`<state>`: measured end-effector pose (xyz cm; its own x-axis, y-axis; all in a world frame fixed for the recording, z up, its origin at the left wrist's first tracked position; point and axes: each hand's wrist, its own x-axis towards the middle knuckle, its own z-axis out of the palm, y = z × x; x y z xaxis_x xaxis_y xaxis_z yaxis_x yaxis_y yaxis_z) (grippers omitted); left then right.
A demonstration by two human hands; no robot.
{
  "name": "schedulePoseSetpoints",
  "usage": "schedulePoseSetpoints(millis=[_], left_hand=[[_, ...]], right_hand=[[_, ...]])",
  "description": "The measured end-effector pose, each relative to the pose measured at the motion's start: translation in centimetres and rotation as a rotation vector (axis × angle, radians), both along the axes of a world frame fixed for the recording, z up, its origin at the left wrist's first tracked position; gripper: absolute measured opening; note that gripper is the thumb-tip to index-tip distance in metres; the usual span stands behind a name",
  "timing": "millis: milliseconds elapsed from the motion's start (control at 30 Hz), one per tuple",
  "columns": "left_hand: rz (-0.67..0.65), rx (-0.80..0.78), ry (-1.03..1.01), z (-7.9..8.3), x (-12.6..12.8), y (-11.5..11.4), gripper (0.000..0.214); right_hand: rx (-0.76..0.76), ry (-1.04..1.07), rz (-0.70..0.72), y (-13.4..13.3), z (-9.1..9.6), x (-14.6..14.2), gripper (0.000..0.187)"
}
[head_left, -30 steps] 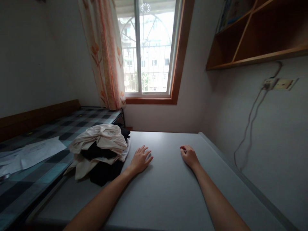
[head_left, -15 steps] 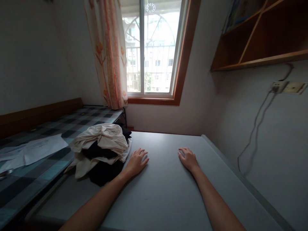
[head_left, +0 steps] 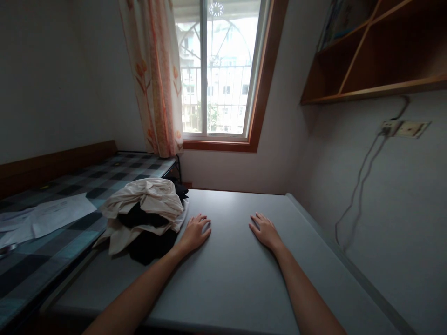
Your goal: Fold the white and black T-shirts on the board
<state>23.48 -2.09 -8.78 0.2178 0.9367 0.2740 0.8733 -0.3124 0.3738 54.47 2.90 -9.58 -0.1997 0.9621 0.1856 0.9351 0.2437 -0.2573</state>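
Note:
My left hand [head_left: 194,233] lies palm down on the pale grey table [head_left: 223,284], fingers spread, holding nothing. Just left of it is a crumpled heap of clothes [head_left: 153,197], cream cloth over black cloth. Whether the hand touches the heap's edge I cannot tell. My right hand [head_left: 266,231] rests flat on the tabletop further right, its fingers apart and nothing in them. Bare table surface lies between the two hands.
On the left, a bed with a checked cover [head_left: 31,274] carries several paper sheets [head_left: 56,215]. A curtain [head_left: 159,93] hangs beside the window [head_left: 226,93]. At right, a wooden shelf [head_left: 370,93] is above a wall socket [head_left: 391,126] with a dangling cable [head_left: 359,181].
The view has shifted slightly. My right hand has moved a little left, toward my left hand, with its fingers more spread. My left hand and the clothes stay about where they were.

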Motion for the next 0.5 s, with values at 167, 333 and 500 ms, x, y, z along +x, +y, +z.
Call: schedulePoseSetpoints(millis=[167,333,500], left_hand=[[-0.004,-0.01,0.029,-0.01,0.03,-0.14,0.035],[-0.019,-0.017,0.064,0.26,0.06,-0.41,0.037],[-0.032,-0.025,0.084,0.54,0.08,-0.6,0.038]], right_hand=[[-0.043,-0.001,-0.016,-0.37,0.53,-0.16,0.051],[-0.051,0.0,-0.02,-0.28,0.61,-0.11,0.051],[-0.06,0.002,-0.02,-0.13,0.54,-0.04,0.051]])
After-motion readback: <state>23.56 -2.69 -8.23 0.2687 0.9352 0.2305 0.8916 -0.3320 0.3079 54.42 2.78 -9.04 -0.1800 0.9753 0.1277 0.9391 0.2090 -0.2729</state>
